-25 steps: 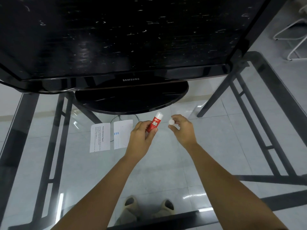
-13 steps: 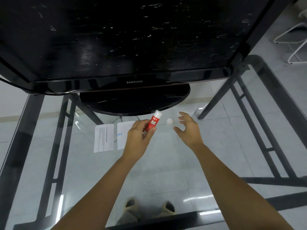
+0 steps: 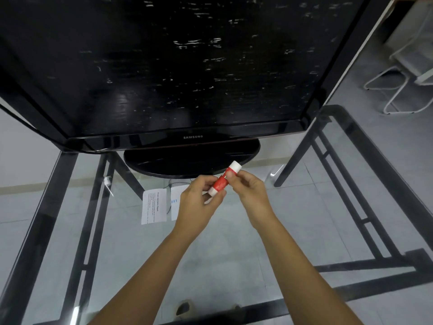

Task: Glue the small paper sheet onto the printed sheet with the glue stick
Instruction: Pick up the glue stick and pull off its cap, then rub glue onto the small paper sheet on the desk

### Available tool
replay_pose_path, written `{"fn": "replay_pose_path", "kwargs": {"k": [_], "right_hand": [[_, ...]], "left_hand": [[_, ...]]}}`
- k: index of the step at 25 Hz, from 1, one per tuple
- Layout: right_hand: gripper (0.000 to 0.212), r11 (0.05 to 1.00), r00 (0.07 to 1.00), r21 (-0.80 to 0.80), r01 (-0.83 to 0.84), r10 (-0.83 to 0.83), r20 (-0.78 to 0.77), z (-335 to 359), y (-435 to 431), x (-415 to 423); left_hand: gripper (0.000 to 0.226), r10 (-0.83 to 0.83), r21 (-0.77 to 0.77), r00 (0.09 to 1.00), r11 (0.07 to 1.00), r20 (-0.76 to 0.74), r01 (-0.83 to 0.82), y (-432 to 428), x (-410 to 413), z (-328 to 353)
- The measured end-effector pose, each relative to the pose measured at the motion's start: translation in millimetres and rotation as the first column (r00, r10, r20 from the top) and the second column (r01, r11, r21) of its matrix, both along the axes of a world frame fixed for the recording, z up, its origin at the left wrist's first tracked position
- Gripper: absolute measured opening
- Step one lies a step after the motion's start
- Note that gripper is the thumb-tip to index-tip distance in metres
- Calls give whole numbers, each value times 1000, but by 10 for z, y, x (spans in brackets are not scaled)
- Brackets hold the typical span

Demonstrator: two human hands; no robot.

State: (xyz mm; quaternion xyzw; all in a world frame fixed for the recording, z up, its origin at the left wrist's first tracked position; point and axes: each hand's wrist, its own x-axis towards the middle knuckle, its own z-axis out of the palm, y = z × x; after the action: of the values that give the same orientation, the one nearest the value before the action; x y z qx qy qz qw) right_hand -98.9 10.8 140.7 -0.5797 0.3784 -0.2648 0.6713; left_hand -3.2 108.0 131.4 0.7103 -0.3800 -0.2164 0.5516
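Note:
Both hands hold a red glue stick (image 3: 222,181) with white ends, tilted up to the right above the glass table. My left hand (image 3: 199,202) grips its lower end. My right hand (image 3: 249,191) pinches its upper part between thumb and fingers. The printed sheet (image 3: 153,208) lies flat on the glass to the left of my hands. Right beside it is the small paper sheet (image 3: 175,202) with blue marks, its right side hidden behind my left hand. No separate cap is visible.
A large black television (image 3: 187,66) stands on a round black base (image 3: 187,158) just behind my hands. The glass table (image 3: 234,242) has a black frame (image 3: 375,184). A white wire chair (image 3: 403,90) is at the far right. My feet (image 3: 187,307) show through the glass.
My right hand let go of the white cap it was holding, moved left and now pinches the glue stick. The cap is out of sight. My left hand has kept the stick.

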Motion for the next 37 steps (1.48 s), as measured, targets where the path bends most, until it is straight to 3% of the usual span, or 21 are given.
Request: {"fn": "replay_pose_path", "kwargs": {"k": [4, 7, 9, 14, 15, 16, 17, 19, 20, 21, 23, 24, 25, 27, 28, 29, 30, 31, 33, 35, 37], "right_hand": [[29, 996, 999, 84, 23, -25, 23, 160, 74, -15], [38, 993, 998, 119, -25, 18, 59, 250, 160, -1], [33, 993, 995, 114, -32, 22, 94, 307, 213, -2], [31, 994, 989, 89, 65, -76, 124, 384, 271, 9], [31, 993, 989, 89, 79, -89, 118, 391, 287, 17], [31, 991, 989, 94, 92, -103, 110, 399, 312, 31], [31, 989, 987, 103, 107, -118, 105, 406, 343, 51], [35, 983, 985, 121, 135, -147, 95, 412, 395, 98], [37, 983, 985, 127, 135, -148, 94, 413, 418, 116], [36, 984, 986, 129, 122, -136, 102, 414, 430, 124], [26, 987, 986, 131, 89, -106, 132, 427, 416, 119], [20, 988, 985, 132, 75, -94, 145, 440, 401, 109], [16, 990, 985, 128, 63, -82, 153, 456, 389, 100], [18, 990, 983, 130, 47, -69, 170, 484, 378, 108], [23, 989, 982, 141, 46, -71, 175, 498, 389, 119], [28, 987, 982, 154, 49, -75, 172, 510, 406, 134], [31, 986, 984, 161, 52, -78, 159, 517, 424, 149], [32, 985, 988, 163, 52, -75, 137, 521, 439, 162], [32, 986, 992, 163, 44, -63, 110, 527, 463, 171], [30, 987, 990, 154, 43, -63, 126, 544, 461, 163], [30, 993, 989, 117, 36, -52, 135, 568, 460, 147]], "left_hand": [[26, 31, -78, 999, 996, -10, -31, 106, -74, 58], [30, 85, -128, 993, 989, 77, -74, 183, -80, 100], [20, 75, -160, 994, 985, 84, -61, 221, -70, 136], [16, -107, -197, 978, 978, -177, 71, 206, 40, 210], [17, -99, -183, 980, 981, -174, 66, 206, 43, 227], [18, -51, -163, 996, 986, -74, 38, 215, 46, 231], [20, 30, -154, 991, 988, 128, -10, 222, 45, 234], [25, 165, -166, 814, 982, 556, -85, 216, 51, 164], [25, 190, -182, 756, 979, 627, -95, 233, 51, 125], [25, 182, -187, 817, 978, 547, -92, 265, 69, 149], [17, 44, -188, 998, 981, 34, -37, 309, 117, 272], [15, -73, -210, 974, 977, -213, 28, 318, 129, 300], [15, -111, -228, 940, 973, -321, 37, 317, 144, 320], [13, -83, -239, 940, 971, -331, 2, 324, 122, 393], [11, -20, -234, 972, 972, -236, -37, 334, 109, 414], [11, 68, -224, 997, 972, -30, -73, 350, 112, 398], [10, 134, -195, 976, 976, 173, -99, 369, 113, 369], [9, 181, -186, 952, 973, 248, -137, 388, 114, 351], [12, 205, -179, 951, 970, 233, -165, 431, 107, 356], [15, 137, -223, 971, 970, 196, -91, 445, 95, 340], [17, -2, -290, 991, 956, -133, -37, 447, 72, 388]]}}
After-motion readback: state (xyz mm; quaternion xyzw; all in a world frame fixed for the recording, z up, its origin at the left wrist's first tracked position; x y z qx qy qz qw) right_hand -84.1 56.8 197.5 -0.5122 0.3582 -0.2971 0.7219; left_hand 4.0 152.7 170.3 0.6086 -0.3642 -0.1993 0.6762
